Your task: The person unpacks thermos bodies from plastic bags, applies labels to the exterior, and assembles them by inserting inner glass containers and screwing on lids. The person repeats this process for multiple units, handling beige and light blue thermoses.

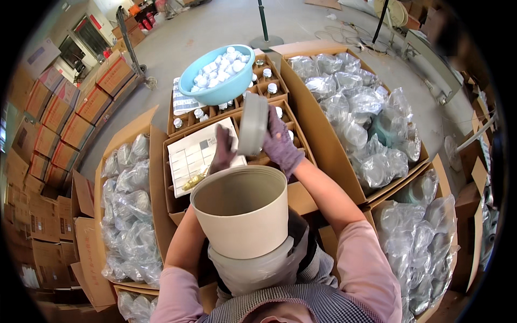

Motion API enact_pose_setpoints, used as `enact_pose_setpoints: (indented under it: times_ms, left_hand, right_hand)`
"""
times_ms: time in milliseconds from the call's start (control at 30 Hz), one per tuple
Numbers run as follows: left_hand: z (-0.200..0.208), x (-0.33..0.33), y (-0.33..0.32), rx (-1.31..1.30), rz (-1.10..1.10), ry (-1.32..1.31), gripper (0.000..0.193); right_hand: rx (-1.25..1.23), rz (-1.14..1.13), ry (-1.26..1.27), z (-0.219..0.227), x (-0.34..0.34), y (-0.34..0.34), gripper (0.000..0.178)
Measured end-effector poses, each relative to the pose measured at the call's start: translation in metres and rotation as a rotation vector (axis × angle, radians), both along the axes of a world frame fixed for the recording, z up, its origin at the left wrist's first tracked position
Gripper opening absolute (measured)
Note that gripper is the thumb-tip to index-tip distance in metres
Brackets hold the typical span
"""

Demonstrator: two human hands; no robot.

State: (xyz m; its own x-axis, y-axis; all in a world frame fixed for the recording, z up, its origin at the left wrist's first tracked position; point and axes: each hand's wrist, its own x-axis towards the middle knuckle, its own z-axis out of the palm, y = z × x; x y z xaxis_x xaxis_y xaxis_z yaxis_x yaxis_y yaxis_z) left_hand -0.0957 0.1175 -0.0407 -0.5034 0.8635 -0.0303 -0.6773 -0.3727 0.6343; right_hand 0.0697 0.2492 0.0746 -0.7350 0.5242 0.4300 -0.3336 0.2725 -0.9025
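Note:
My right hand [281, 144], in a purple work glove, grips a grey round piece like a deep lid [253, 126] by its right side. The piece is tipped on edge and blurred. My left hand [222, 152], gloved the same, is beside its left face with fingers apart, also smeared by motion. Below both hands an open beige tub [245, 229] sits upright at my lap, over a clear plastic bag [253, 269]. Beyond my left hand a white gridded sheet [183, 153] lies on a divided carton [171, 202], with a small brass-coloured piece [195, 180] on it.
A light-blue basin [191, 96] of white caps rests on a carton of white-capped bottles [272, 88]. Cartons of clear-bagged items stand left [129, 199] and right [355, 107], with another at lower right [414, 242]. Stacked boxes [67, 129] line the far left. A green pole [263, 21] stands ahead.

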Motion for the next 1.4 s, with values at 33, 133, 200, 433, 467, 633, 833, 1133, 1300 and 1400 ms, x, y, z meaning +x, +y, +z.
enact_pose_setpoints:
  times_ms: [33,133,200,433,467,633,833,1133,1300,1400]
  left_hand:
    - [-0.007,0.030,-0.013,-0.117,0.131,0.334,0.058]
    - [0.075,0.083,-0.009,-0.242,0.387,1.595,0.065]
    - [0.071,0.053,-0.020,-0.159,0.529,1.943,0.071]
    - [0.070,0.075,-0.009,-0.159,0.281,1.378,0.070]
    - [0.065,0.071,-0.015,-0.184,0.317,1.425,0.070]
    - [0.047,0.057,-0.020,-0.347,0.789,2.111,0.070]
    - [0.091,0.085,-0.030,-0.286,0.705,0.439,0.055]
    - [0.061,0.018,-0.076,-0.271,0.478,0.646,0.039]
    - [0.093,-0.009,-0.088,-0.667,0.196,0.800,0.061]
    - [0.082,-0.012,-0.071,-0.500,-0.228,0.353,0.084]
  right_hand:
    - [0.169,-0.054,0.022,-0.017,-0.010,-0.002,0.044]
    - [0.038,0.113,-0.013,-0.018,-0.003,0.009,0.042]
    - [-0.280,0.562,-0.221,0.003,0.008,0.019,0.037]
    - [0.416,0.008,0.076,-0.046,-0.031,0.018,0.041]
    - [0.271,0.183,-0.003,-0.041,-0.030,0.014,0.037]
    - [0.150,0.503,-0.040,-0.048,-0.039,0.029,0.038]
    - [0.138,0.296,-0.830,-0.026,-0.053,0.053,0.038]
    - [0.972,0.239,-1.134,-0.150,-0.094,0.047,0.054]
    - [0.999,0.006,-0.658,-0.051,-0.075,0.050,0.044]
    - [1.129,-0.128,-0.411,0.075,-0.042,0.029,0.039]
